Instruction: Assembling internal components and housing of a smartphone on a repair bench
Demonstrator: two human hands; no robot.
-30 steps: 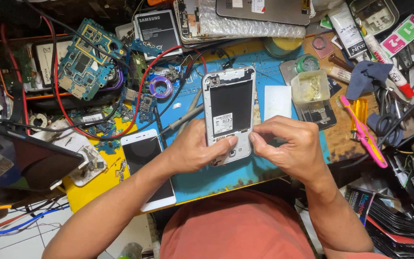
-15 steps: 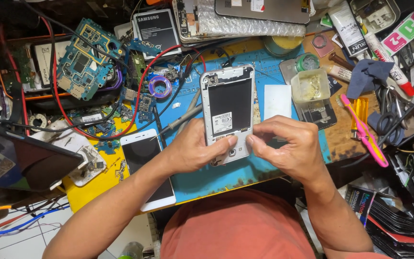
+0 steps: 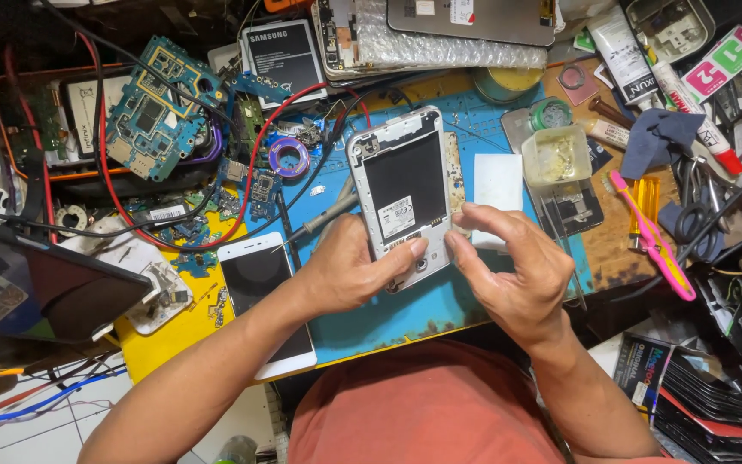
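Two hands over blue mat [image 3: 405, 314]: left hand [image 3: 349, 275] grasping opened white phone [image 3: 401, 193] by lower edge; right hand [image 3: 513, 275] released, fingers spread just beside it.

1. My left hand [image 3: 349, 273] covers the lower left corner of the opened phone [image 3: 405, 193].
2. I cannot tell whether my right hand [image 3: 508, 271] pinches anything; its fingertips hide any small part.
3. The dark tablet [image 3: 23, 288] is cut off by the left edge.
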